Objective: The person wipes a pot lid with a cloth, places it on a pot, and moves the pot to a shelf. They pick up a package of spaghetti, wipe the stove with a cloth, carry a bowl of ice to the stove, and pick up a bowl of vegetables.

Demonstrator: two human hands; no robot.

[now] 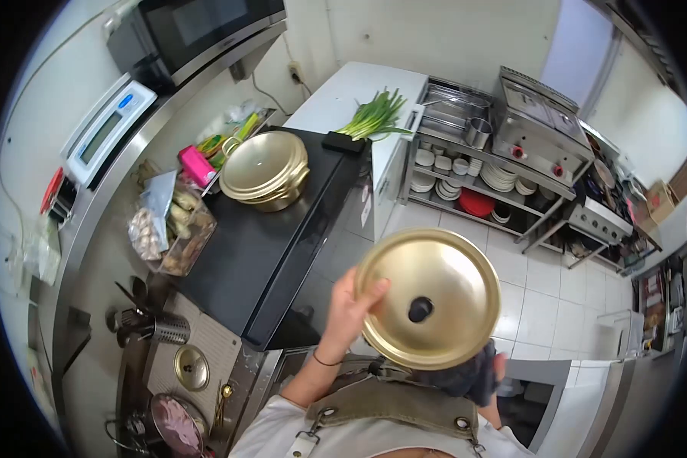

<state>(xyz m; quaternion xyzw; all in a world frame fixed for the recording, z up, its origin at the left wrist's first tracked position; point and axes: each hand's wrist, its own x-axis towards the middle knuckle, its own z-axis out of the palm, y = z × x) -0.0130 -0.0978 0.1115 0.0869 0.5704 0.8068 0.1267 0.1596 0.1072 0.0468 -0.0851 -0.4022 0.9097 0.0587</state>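
Observation:
My left hand (351,309) grips a round gold-coloured pot lid (450,271) by its left rim, thumb on the top face. A black knob (420,309) sits at the lid's middle. Below and partly behind the lid, my right hand (499,368) holds a dark cloth (469,375); most of that hand is hidden by cloth and lid. On the black counter (237,282) to the left stands a stack of gold-coloured pots (267,168) with side handles.
Green onions (378,114) lie on a white surface at the back. Bags of vegetables (172,221) sit by the wall. A sink area at lower left holds a small gold lid (191,368) and a bowl of meat (179,424). Shelves with plates (498,177) stand behind.

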